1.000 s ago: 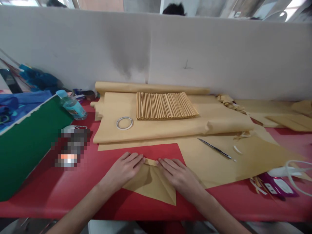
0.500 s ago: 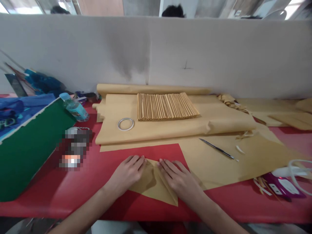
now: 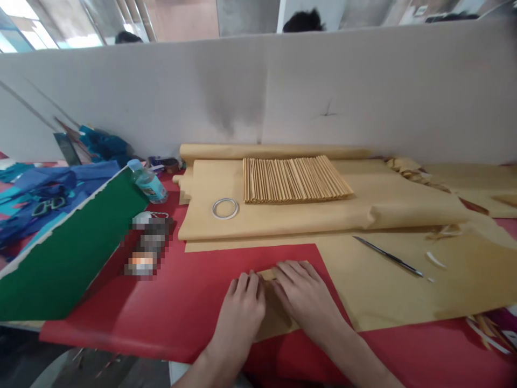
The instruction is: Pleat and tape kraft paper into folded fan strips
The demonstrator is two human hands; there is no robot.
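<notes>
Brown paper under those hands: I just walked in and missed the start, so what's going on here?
A person has the left hand and the right hand on a small piece of brown paper, fingers at its far edge, where what looks like a narrow fold shows between them. The piece lies on a red surface. Beyond it, a row of pleated paper rests on larger brown sheets.

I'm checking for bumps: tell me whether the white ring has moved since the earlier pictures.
No; the white ring keeps its place left of the pleated paper stack; only the camera view shifted.
</notes>
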